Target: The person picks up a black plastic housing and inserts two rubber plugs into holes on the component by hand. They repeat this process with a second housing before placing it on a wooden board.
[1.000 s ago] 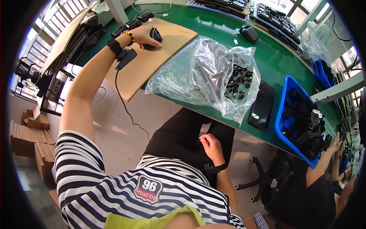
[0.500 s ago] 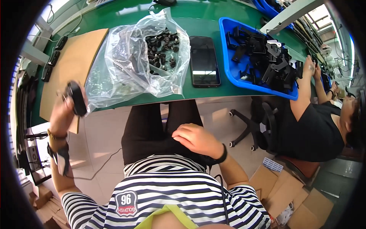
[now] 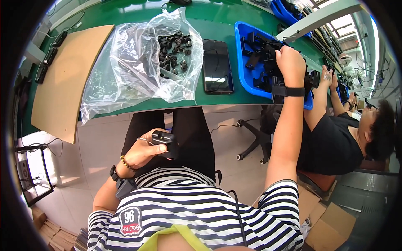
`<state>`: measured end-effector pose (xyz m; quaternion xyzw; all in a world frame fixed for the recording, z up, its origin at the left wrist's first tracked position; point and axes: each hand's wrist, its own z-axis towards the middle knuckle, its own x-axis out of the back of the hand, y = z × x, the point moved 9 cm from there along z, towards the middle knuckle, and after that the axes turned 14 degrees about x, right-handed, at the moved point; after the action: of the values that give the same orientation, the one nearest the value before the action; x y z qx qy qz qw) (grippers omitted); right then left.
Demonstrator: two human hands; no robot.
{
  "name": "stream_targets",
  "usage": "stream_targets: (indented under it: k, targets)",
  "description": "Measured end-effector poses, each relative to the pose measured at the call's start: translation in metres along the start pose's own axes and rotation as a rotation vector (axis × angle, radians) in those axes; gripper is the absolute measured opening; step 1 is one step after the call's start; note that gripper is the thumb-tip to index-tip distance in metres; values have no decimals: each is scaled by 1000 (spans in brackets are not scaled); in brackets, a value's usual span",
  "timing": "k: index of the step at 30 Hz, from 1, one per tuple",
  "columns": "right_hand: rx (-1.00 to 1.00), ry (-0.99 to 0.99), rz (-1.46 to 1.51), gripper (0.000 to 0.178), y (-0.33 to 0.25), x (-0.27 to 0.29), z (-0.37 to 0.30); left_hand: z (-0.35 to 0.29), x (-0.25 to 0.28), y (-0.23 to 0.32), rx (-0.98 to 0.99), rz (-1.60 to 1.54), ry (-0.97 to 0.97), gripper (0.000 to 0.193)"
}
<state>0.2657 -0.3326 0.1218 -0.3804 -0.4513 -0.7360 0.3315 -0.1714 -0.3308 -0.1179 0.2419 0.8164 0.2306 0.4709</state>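
Over my lap, my left hand (image 3: 144,154) is closed round a black, rounded block-like part (image 3: 164,143). A thin metal rod lies by the fingers of that hand, its far end hidden. My right hand (image 3: 291,62) is over the blue bin (image 3: 239,54) on the right of the bench, its fingers curled down among the black plastic parts (image 3: 261,48). Whatever these fingers pinch is hidden beneath the hand. A clear plastic bag (image 3: 134,62) lies opened out on the bench, with many black-headed screws (image 3: 173,52) in it.
Between bag and bin lies a black phone (image 3: 217,67). A brown board (image 3: 69,79) overhangs the green bench (image 3: 217,25) at the left. Beside the bin's right side, a co-worker (image 3: 339,134) in black sits with hands at the bench. A slanting metal post (image 3: 322,20) rises behind the bin.
My left hand has come from the board's edge to above my lap, carrying the black part. My right hand has gone from my lap up into the blue bin.
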Motion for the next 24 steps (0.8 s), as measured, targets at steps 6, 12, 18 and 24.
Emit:
stream_targets:
  k: [6, 12, 18, 24]
  targets:
    - [-72, 189, 109, 25, 3, 35, -12, -1, -3, -24, 99, -114, 31, 51]
    - [-159, 398, 1096, 17, -86, 114, -101, 6, -10, -11, 126, -131, 95, 55]
    - [-105, -232, 1456, 27, -252, 17, -173, 18, 6, -16, 112, -154, 174, 49]
    - [-229, -366, 1822, 36, -297, -14, -200, 8, 14, -14, 67, -72, 233, 47]
